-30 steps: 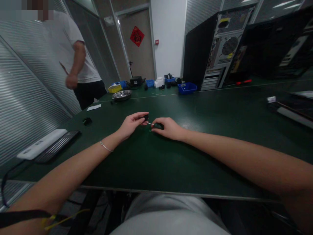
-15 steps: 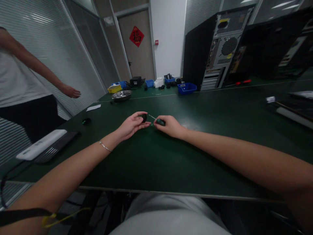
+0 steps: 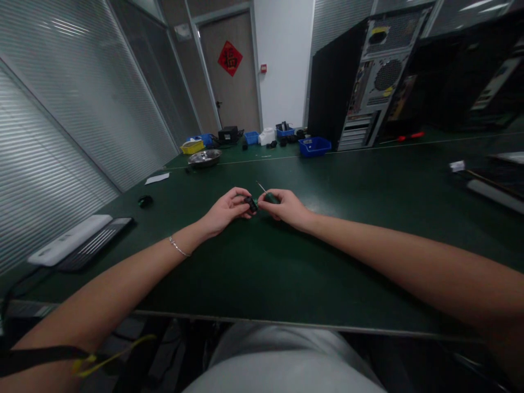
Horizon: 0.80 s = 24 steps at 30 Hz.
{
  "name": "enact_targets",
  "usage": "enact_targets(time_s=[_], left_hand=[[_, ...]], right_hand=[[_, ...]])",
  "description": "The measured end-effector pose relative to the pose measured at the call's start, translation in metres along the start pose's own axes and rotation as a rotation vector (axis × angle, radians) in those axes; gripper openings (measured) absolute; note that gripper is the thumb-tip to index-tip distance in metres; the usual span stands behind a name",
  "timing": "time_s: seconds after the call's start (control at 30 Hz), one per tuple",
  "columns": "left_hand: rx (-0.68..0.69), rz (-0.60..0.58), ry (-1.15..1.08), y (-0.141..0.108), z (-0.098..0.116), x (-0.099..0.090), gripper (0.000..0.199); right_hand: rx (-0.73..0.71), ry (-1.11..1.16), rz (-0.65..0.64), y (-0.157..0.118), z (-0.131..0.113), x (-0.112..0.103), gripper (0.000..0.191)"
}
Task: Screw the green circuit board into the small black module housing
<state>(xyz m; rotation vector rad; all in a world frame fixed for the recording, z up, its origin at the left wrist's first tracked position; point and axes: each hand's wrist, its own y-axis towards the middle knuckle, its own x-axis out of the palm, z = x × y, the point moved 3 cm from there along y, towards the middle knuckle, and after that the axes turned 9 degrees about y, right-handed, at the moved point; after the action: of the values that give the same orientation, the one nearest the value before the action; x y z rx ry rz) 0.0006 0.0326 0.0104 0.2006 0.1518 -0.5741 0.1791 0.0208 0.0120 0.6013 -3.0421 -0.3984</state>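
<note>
Over the middle of the green table point(image 3: 245, 273), my left hand point(image 3: 227, 210) pinches a small black part point(image 3: 250, 204) between thumb and fingers; its exact kind is too small to make out. Close beside it on the right, my right hand point(image 3: 286, 207) is closed around the dark green handle of a screwdriver point(image 3: 271, 197). The thin metal shaft points up and to the left, away from the black part. A small bright green bit shows between the two hands, near the right fingertips; I cannot tell which thing it belongs to.
Along the back stand a metal bowl point(image 3: 204, 158), a yellow bin point(image 3: 192, 147), a blue bin point(image 3: 314, 146) and a black computer tower point(image 3: 347, 82). At left lie a mouse point(image 3: 144, 201), a keyboard point(image 3: 98, 243) and a white power strip point(image 3: 69, 240). A red-handled tool point(image 3: 410, 136) lies back right.
The black part has turned and come closer to my right hand. The screwdriver's shaft has swung more upward, away from the part. The person at the left has gone out of view.
</note>
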Motion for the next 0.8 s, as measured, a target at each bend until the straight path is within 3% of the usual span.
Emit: enact_targets(time_s=[0.3, 0.57, 0.8], left_hand=[[0.043, 0.063, 0.106, 0.000, 0.004, -0.001, 0.030], [0.036, 0.089, 0.095, -0.001, 0.007, 0.002, 0.028], [0.013, 0.104, -0.021, -0.002, 0.006, 0.001, 0.033]], right_hand=[[-0.033, -0.113, 0.010, -0.002, -0.005, 0.000, 0.021], [-0.039, 0.074, 0.069, 0.004, 0.006, -0.005, 0.020], [-0.007, 0.145, 0.004, 0.003, 0.008, -0.002, 0.020]])
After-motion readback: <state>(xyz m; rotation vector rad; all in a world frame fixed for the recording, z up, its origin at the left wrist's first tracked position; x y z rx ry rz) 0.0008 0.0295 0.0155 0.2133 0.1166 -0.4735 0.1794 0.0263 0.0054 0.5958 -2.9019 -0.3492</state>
